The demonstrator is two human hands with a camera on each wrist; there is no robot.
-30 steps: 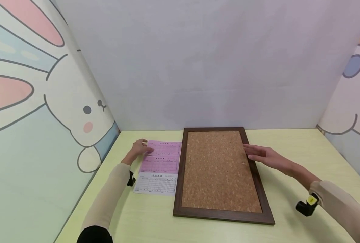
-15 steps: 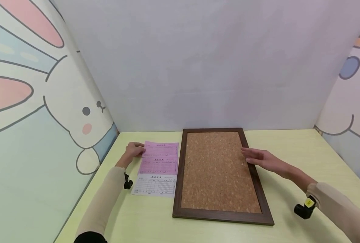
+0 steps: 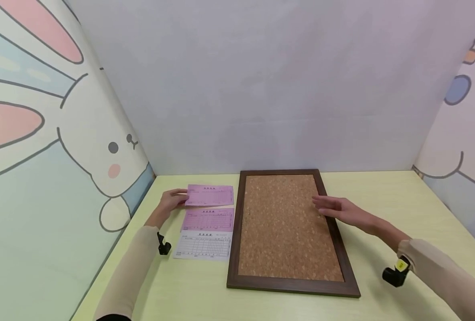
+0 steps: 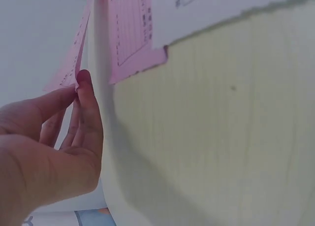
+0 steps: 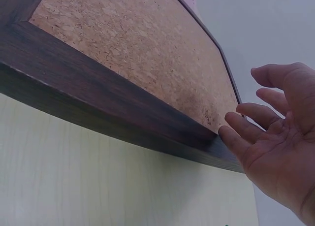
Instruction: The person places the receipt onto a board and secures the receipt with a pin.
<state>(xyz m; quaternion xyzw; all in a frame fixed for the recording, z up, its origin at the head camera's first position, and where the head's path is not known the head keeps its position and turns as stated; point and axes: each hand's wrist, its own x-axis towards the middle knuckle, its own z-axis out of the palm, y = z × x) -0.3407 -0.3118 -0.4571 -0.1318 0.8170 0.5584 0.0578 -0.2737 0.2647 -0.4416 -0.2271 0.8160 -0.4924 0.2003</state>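
At its left edge, a pink printed form slip (image 3: 210,195) is pinched between thumb and fingers of my left hand (image 3: 170,201). In the left wrist view the slip (image 4: 74,58) stands lifted off the table. A second pink slip (image 3: 207,219) and a white slip (image 3: 202,244) lie just below it in the head view, the white one nearest me. My right hand (image 3: 343,211), fingers loosely extended, is over the right side of a brown-framed cork board (image 3: 287,227). In the right wrist view its fingers (image 5: 246,130) are by the frame; whether they touch it I cannot tell.
The pale wooden table (image 3: 382,196) holds the board and slips. A grey-white wall panel (image 3: 285,89) rises behind, and a rabbit-printed wall (image 3: 97,147) stands close on the left. Another printed wall (image 3: 458,133) is at the right.
The top pink slip has come up and away from the second one, with a gap between them now. My left hand has shifted left; the right hand has moved slightly left over the board.
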